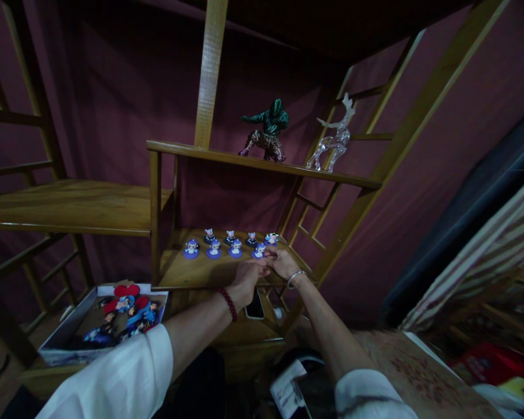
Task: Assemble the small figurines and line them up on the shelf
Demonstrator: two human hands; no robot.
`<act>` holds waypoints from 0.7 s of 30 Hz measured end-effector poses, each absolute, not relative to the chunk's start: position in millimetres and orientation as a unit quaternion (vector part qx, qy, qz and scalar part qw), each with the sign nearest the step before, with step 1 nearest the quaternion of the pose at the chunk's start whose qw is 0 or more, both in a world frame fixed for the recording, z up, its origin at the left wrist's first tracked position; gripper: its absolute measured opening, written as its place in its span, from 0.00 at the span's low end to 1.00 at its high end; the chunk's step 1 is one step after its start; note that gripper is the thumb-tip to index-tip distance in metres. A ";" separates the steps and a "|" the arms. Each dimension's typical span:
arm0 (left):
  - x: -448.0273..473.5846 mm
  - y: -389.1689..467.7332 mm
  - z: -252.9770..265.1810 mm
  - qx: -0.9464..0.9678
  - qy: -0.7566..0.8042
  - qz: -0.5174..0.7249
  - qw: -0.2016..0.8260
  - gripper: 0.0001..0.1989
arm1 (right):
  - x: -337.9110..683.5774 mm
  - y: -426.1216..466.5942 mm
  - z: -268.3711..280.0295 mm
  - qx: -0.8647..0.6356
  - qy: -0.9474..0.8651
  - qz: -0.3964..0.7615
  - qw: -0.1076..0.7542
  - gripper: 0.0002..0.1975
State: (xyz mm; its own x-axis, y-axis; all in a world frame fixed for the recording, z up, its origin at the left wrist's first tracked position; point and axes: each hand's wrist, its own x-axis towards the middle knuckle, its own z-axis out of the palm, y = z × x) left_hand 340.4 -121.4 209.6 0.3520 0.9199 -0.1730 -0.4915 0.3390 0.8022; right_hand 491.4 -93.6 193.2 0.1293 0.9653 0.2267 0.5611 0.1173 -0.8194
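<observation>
Two rows of small figurines stand on the lower wooden shelf (pixel 218 270). The front row has several purple-and-white figurines (pixel 213 249) on round purple bases; behind them are several dark-based figurines (pixel 230 237). At the right end of the front row, both my hands meet at a purple figurine (pixel 258 251). My left hand (pixel 250 274), with a red bead bracelet, has its fingers closed at the figurine's front and base. My right hand (pixel 283 263), with a silvery bracelet, has its fingers closed at the figurine's right side. The fingertips partly hide its base.
A box (pixel 52 351) of mixed figurines stands at the lower left. A phone (pixel 255 306) lies below the shelf. The shelf above holds a dark crouching statue (pixel 268 131) and a clear deer (pixel 335 139). Wooden posts frame the shelves.
</observation>
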 end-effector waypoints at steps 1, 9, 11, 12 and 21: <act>340.1 -122.2 210.1 0.334 0.322 0.471 0.750 0.11 | 491.4 -93.5 192.9 -0.619 -0.617 0.236 0.423 0.14; 338.7 -128.5 215.0 0.335 0.323 0.483 0.742 0.12 | 491.7 -91.8 189.1 -0.614 -0.622 0.228 0.429 0.15; 338.5 -129.3 215.8 0.338 0.322 0.484 0.740 0.12 | 492.1 -91.3 188.2 -0.615 -0.621 0.226 0.430 0.15; 338.4 -129.5 216.1 0.337 0.323 0.485 0.740 0.12 | 492.5 -91.0 187.7 -0.617 -0.620 0.224 0.430 0.15; 338.6 -128.5 214.1 0.329 0.311 0.488 0.746 0.11 | 494.8 -87.9 183.6 -0.623 -0.611 0.226 0.434 0.16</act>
